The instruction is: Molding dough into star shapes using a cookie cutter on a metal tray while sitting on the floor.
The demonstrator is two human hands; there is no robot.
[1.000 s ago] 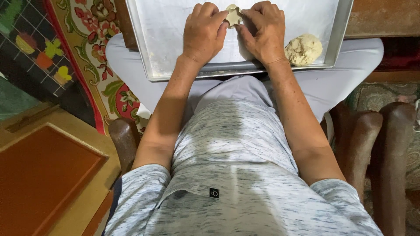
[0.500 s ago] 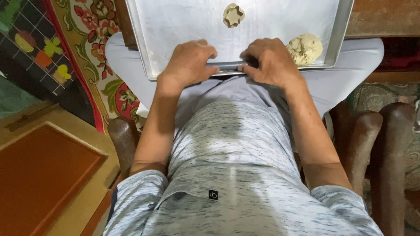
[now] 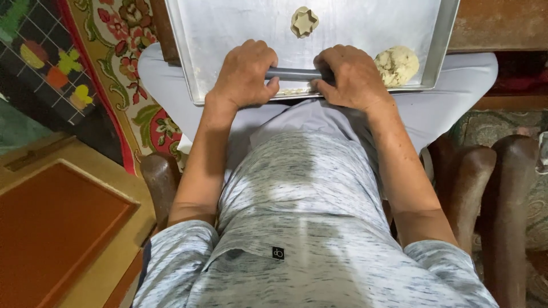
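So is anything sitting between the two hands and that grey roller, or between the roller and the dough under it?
Nothing visible. The left hand and right hand both grip the grey cylindrical roller, which lies over a thin strip of flattened pale dough at the near edge of the metal baking tray.

Soft, even daylight fills the scene, bright without being harsh. The metal tray [image 3: 228,34] reflects a pale, diffuse sheen rather than sharp glare, strongest across its upper middle. Shadows are faint: a soft dark band lies under the tray's near edge, and light shading falls beneath both hands on the roller [image 3: 294,73]. The centre is fairly sharp; the shirt [image 3: 297,228] at the bottom is softly blurred, and the corners look slightly stretched.
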